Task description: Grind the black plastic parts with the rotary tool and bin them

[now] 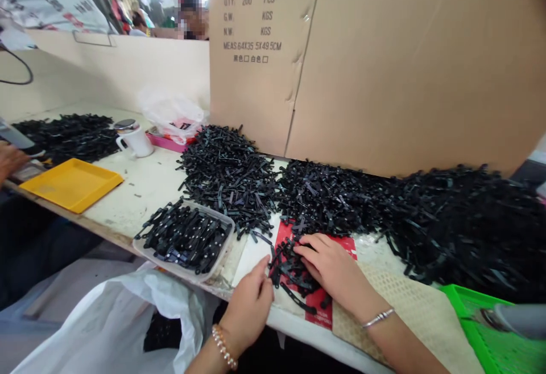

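My right hand (326, 266) rests on a small pile of black strip-like parts (292, 266), fingers curved over them; what its fingertips hold, if anything, is hidden. The pile lies on a red sheet (347, 244). Left of it, at the table's front edge, my left hand (251, 300) has thumb and index finger close together beside the parts; I cannot make out anything between them. One longer black strip (298, 300) sticks out toward the table edge. To the left, a clear plastic tray (228, 241) holds many black strips, roughly lined up.
Large heaps of black parts (230, 169) lie before a tall cardboard box (384, 66). A yellow tray (72, 185), white mug (139, 139) and another person's hand (11, 159) are left. A green tray (503, 334) and grey tool (520, 320) are right; a white bag (106, 311) hangs below.
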